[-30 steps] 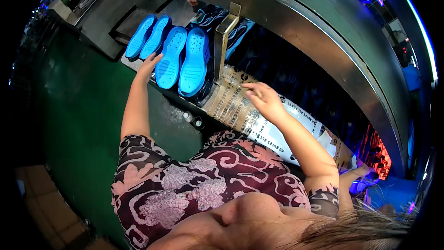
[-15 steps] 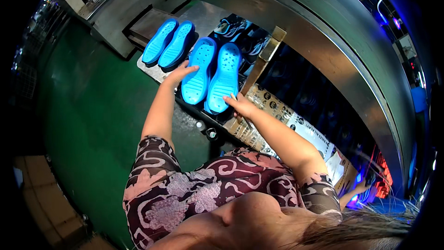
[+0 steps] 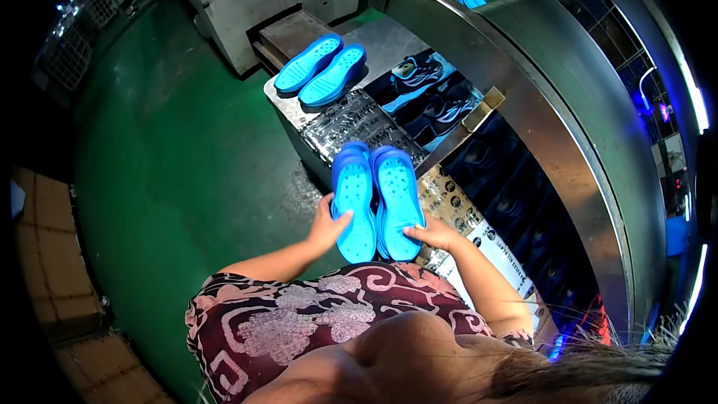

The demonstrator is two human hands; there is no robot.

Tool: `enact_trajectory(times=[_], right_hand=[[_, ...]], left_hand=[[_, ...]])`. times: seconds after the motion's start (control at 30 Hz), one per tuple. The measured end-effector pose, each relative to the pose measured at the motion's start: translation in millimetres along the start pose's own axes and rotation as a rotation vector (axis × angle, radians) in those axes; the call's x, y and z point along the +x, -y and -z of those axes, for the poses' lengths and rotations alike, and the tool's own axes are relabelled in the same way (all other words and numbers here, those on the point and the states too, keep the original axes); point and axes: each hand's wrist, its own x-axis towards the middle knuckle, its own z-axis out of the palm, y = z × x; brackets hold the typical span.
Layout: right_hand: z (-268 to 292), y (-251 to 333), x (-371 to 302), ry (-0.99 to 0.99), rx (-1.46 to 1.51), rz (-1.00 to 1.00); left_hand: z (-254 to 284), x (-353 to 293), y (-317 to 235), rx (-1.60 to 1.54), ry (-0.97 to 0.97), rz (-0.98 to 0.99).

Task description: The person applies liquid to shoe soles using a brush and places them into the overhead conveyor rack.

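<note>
Two bright blue stacks of shoe soles stand side by side in front of my body, toes pointing away. My left hand point(image 3: 325, 226) is closed on the outer side of the left stack of soles point(image 3: 354, 206), thumb lying on its top. Around the right stack of soles point(image 3: 396, 198), my right hand point(image 3: 435, 233) is closed in the same way, thumb near the heel. The fingers under both stacks are hidden. Farther off, another pair of blue soles point(image 3: 321, 71) lies on the metal table point(image 3: 381, 34).
Dark taped wrapping point(image 3: 359, 123) covers part of the table's near side. Dark shoes with blue soles point(image 3: 419, 75) lie beside it. A curved metal rail point(image 3: 538, 135) runs along the right. Cardboard boxes point(image 3: 56, 247) stand on the green floor point(image 3: 172, 202) at far left.
Both hands have drawn the two stacks of soles off the table toward my body. The taped wrapping where they were now shows. The view has shifted too.
</note>
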Motion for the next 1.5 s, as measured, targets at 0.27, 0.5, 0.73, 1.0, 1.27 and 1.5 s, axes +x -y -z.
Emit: enact_trajectory(times=[0.27,0.5,0.73,1.0,1.27,1.5], right_hand=[[5,-9,-64,-0.099,-0.216,-0.166],[6,-1,-124,-0.176,0.016,-0.275],[18,-26,-143,-0.217,0.033,-0.355],[10,-15,-139,-0.206,0.168,-0.338],[14,-1,-104,-0.157,0.004,-0.260],[29,-21,-157,-0.572,-0.126,-0.153]], left_hand=[[-48,-67,-8,0.108,0.024,-0.035],[-72,-45,-52,0.326,0.225,-0.221],[-104,17,-105,0.283,0.510,-0.291],[-121,56,-159,0.320,0.669,0.024],[-86,15,-140,0.476,0.022,-0.582],[-100,-8,-168,0.760,0.573,-0.702]])
